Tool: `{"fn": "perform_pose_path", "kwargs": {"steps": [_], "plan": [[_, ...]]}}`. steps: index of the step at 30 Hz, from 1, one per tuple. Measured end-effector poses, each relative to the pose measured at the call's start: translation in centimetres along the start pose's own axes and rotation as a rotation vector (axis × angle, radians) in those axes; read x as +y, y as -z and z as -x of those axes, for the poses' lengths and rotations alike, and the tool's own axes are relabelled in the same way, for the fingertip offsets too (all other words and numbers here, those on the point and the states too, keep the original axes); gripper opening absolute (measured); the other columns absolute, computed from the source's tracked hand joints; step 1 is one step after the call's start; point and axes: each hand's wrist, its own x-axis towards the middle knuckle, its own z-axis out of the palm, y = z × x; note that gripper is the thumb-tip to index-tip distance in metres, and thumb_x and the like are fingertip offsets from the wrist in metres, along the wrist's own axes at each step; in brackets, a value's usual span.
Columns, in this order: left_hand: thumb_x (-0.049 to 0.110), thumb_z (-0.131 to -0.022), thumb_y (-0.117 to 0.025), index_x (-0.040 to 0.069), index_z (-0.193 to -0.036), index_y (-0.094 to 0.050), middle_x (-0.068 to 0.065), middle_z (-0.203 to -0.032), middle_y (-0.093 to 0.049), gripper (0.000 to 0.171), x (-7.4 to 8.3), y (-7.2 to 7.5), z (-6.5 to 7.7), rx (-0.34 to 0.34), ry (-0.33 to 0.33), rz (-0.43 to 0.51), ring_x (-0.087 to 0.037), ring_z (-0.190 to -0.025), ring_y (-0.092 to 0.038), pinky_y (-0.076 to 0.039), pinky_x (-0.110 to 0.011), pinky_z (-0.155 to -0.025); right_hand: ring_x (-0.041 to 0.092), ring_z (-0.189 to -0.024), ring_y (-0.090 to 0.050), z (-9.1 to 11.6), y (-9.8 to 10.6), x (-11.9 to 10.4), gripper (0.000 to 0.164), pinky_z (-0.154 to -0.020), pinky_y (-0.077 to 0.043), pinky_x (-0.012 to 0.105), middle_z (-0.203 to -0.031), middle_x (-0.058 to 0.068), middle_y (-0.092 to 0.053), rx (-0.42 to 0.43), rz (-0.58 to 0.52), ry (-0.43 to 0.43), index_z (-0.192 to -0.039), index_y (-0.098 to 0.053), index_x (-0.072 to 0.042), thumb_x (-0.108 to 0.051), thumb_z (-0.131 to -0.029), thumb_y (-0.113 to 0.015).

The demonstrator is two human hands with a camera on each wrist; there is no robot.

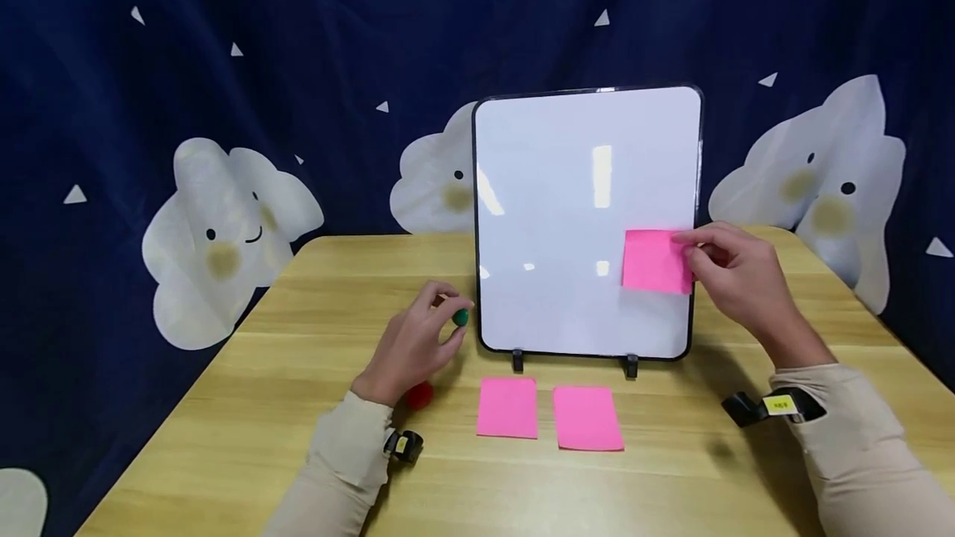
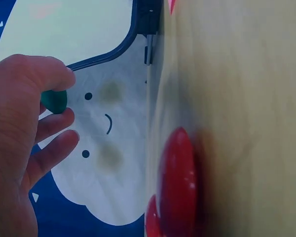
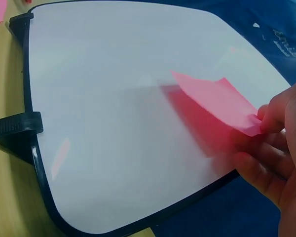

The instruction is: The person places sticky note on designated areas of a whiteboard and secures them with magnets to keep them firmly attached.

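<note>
A whiteboard (image 1: 552,181) with a black rim stands upright on two small black feet. My right hand (image 1: 734,272) pinches a pink sticky note (image 1: 652,262) by its right edge, in front of the board's lower right part. In the right wrist view the note (image 3: 222,103) tilts away from the white surface and casts a shadow on it. Left of the board, my left hand (image 1: 414,342) holds a small round green magnet-like piece (image 1: 460,317) between thumb and finger. That green piece (image 2: 55,101) is partly hidden by the fingers in the left wrist view.
Two more pink sticky notes, a left one (image 1: 507,408) and a right one (image 1: 588,418), lie on the wooden table (image 1: 246,437) before the board. Red rounded pieces (image 2: 177,182) sit beneath the left wrist. A dark blue curtain (image 1: 358,23) with clouds hangs behind.
</note>
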Motion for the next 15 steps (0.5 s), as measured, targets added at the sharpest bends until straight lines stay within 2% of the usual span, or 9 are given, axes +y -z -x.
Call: {"fn": "perform_pose_path", "kwargs": {"steps": [5, 11, 15], "plan": [[0.011, -0.086, -0.075, 0.013, -0.116, -0.067, -0.009, -0.119, -0.055, 0.031, 0.2, -0.4, -0.5, 0.027, -0.023, -0.004, -0.020, -0.093, -0.063, -0.043, -0.022, -0.048, 0.011, -0.069, -0.047, -0.4, 0.2, -0.2, 0.022, -0.054, -0.038, 0.015, -0.096, 0.004, -0.064, 0.012, 0.066, -0.024, -0.111, -0.076, -0.006, -0.007, -0.097, -0.059], [0.013, -0.088, -0.074, 0.013, -0.119, -0.066, -0.009, -0.117, -0.055, 0.033, 0.6, -0.6, -1.2, 0.033, -0.057, -0.009, -0.017, -0.093, -0.062, -0.044, -0.022, -0.048, 0.009, -0.073, -0.051, -0.5, 0.0, -0.1, 0.023, -0.057, -0.041, 0.009, -0.100, 0.007, -0.066, 0.042, 0.082, -0.047, -0.114, -0.075, -0.005, -0.008, -0.097, -0.059], [0.014, -0.088, -0.073, 0.013, -0.120, -0.067, -0.008, -0.115, -0.055, 0.032, 0.9, -0.9, -1.5, 0.025, -0.091, -0.007, -0.016, -0.091, -0.062, -0.047, -0.023, -0.052, 0.010, -0.077, -0.051, -0.4, -0.4, 0.0, 0.022, -0.061, -0.041, 0.008, -0.100, 0.007, -0.066, 0.085, 0.105, -0.018, -0.112, -0.076, -0.005, -0.006, -0.095, -0.061]]}}
